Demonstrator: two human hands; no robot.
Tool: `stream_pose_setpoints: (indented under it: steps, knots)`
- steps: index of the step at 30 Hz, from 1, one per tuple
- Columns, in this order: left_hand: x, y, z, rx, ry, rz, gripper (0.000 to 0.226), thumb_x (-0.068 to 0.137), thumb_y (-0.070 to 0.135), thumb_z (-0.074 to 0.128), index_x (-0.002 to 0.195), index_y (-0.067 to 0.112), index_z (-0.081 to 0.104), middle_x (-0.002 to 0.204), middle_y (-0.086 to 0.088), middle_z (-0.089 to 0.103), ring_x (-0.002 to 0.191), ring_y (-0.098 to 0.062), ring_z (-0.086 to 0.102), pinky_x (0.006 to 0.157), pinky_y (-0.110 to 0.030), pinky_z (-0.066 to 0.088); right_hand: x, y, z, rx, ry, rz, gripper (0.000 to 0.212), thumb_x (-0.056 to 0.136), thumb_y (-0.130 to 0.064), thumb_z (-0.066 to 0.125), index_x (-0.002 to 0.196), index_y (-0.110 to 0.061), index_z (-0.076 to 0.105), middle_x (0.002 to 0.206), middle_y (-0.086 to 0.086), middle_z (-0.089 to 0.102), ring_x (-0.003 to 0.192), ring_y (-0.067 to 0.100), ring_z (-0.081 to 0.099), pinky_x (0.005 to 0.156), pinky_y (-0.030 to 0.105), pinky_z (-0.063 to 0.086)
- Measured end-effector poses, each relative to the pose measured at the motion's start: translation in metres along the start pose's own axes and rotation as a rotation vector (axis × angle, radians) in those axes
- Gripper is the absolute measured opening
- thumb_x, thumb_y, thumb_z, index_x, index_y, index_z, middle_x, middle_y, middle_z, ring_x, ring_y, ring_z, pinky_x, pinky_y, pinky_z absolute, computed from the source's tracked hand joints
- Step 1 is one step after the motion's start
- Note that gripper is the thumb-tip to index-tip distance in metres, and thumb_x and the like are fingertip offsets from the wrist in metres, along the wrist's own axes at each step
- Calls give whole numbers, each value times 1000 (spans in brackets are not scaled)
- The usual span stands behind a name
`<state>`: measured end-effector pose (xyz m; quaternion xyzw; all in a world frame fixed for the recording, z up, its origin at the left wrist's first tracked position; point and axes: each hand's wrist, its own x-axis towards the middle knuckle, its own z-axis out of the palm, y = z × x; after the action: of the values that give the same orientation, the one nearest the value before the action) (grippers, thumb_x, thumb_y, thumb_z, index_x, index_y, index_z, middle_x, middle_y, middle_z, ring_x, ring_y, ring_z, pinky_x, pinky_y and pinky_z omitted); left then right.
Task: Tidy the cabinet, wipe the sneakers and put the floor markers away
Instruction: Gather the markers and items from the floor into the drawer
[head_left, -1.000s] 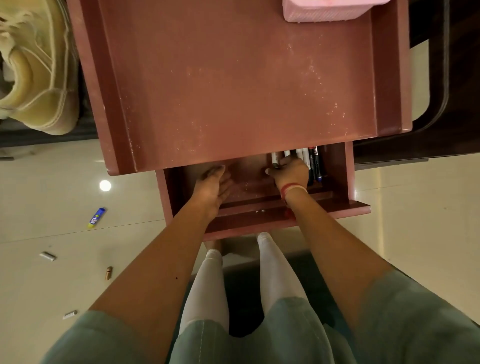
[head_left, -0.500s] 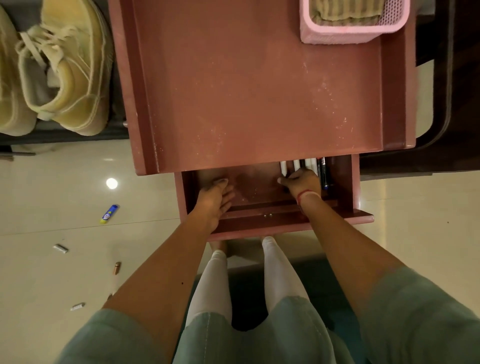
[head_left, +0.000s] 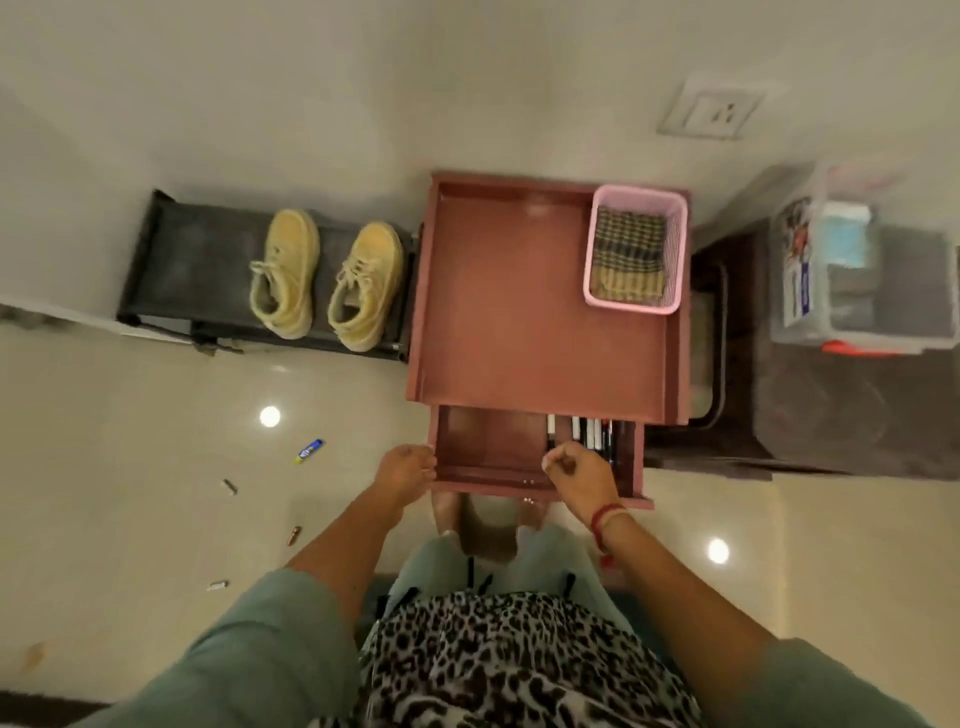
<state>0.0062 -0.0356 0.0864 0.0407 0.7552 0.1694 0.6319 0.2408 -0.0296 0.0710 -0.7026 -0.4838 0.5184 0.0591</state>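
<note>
Glossy cream floor (head_left: 156, 441) surrounds the red cabinet (head_left: 519, 312). Its drawer (head_left: 483, 447) is open, with markers (head_left: 592, 434) along the right side. The right hand (head_left: 579, 475) hovers over them, loosely clenched and seemingly empty. The left hand (head_left: 405, 470) curls at the drawer's left corner (grip unclear).

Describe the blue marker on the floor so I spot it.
Left of the reddish cabinet, markers lie scattered on the pale floor. The blue marker lies nearest the open drawer; it alone is blue and yellow, the others grey or brown.

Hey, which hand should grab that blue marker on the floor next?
Left. The blue marker lies on the floor left of the open drawer, and the left hand sits by the drawer's left corner, nearest it. The right hand is over the drawer's right side.
</note>
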Motion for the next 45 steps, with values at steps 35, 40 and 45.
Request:
stream_pose_setpoints:
  steps: [35, 40, 45]
  knots:
    - [-88, -228, -305, -1403, 499, -130, 25, 99, 28, 49, 116, 11, 53, 110, -6, 58, 97, -20, 57, 85, -35, 41, -64, -343, 370, -1002, -797, -577, 16, 84, -7, 57, 71, -15, 58, 69, 7, 58, 65, 21, 56, 53, 24, 39]
    - [-78, -235, -305, -1697, 529, -227, 34, 100, 26, 46, 128, 8, 51, 119, -8, 57, 115, -25, 55, 96, -36, 38, -79, -387, 444, -1059, -888, -684, 8, 85, -6, 58, 78, -8, 62, 74, 3, 60, 63, 14, 58, 59, 24, 50]
    - [-58, -218, -327, -1872, 603, -316, 36, 100, 26, 47, 131, 8, 49, 129, -11, 57, 120, -26, 54, 98, -37, 39, -67, -421, 507, -1221, -975, -736, 9, 84, -1, 55, 83, -1, 64, 69, 3, 58, 58, 10, 52, 45, 10, 43]
